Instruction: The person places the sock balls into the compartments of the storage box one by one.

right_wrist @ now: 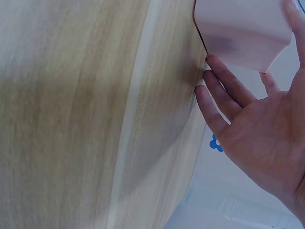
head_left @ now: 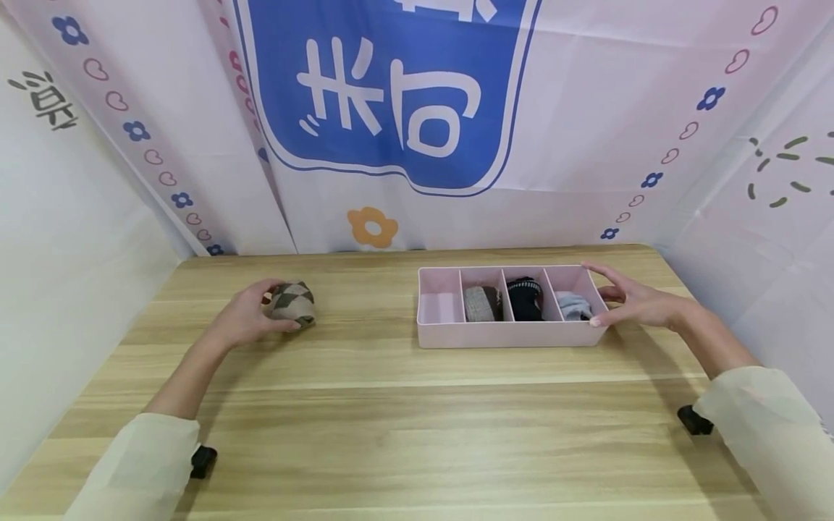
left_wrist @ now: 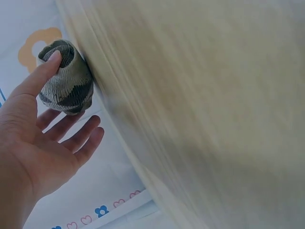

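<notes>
On the left of the table, my left hand [head_left: 246, 316] holds a rolled-up sock [head_left: 293, 302] with a brown, beige and dark diamond pattern. In the left wrist view the thumb lies on the rolled opening of the sock [left_wrist: 66, 83], the fingers below it. My right hand [head_left: 641, 304] grips the right end of a pink divided box [head_left: 508, 335], thumb at the front corner and index finger at the back rim. Inside the box lie a grey-brown rolled sock [head_left: 482, 304], a black sock [head_left: 525, 299] and a light grey sock [head_left: 573, 307]. The leftmost compartment holds nothing.
The wooden table [head_left: 391, 434] meets a printed cloth backdrop [head_left: 573, 145] at its far edge. White cloth walls [head_left: 78, 217] stand on both sides. A small black device [head_left: 203, 461] shows at the left sleeve, another black device [head_left: 695, 420] at the right.
</notes>
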Available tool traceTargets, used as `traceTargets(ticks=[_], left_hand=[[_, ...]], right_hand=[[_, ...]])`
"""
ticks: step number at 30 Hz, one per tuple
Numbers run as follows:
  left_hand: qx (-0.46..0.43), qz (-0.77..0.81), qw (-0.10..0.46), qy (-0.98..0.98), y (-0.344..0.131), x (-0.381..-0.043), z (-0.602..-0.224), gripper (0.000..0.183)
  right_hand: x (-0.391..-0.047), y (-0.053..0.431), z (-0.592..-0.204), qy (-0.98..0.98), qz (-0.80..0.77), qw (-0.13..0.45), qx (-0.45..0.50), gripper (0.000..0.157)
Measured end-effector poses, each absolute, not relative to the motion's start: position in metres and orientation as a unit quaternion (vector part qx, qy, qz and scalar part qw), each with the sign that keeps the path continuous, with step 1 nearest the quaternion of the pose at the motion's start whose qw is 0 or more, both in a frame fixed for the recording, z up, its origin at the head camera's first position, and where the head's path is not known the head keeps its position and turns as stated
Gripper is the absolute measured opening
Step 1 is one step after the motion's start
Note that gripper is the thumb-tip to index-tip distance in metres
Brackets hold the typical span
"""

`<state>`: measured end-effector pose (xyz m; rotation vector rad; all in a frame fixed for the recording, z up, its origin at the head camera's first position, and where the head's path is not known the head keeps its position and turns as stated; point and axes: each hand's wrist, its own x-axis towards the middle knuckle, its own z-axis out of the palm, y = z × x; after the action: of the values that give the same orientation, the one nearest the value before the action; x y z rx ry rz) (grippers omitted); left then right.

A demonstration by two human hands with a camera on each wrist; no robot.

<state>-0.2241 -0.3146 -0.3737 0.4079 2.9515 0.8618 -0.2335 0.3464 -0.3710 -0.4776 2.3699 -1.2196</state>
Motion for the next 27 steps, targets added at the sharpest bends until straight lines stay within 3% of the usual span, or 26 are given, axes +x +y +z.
traceTargets(ticks=[27], left_hand=[[0.118, 0.257, 0.039, 0.958, -0.3069, -0.2267, -0.3675, 0.087]], right_hand=[[-0.2344, 0.3471, -0.3715, 0.858, -0.433, 0.214, -0.172, 0.108]])
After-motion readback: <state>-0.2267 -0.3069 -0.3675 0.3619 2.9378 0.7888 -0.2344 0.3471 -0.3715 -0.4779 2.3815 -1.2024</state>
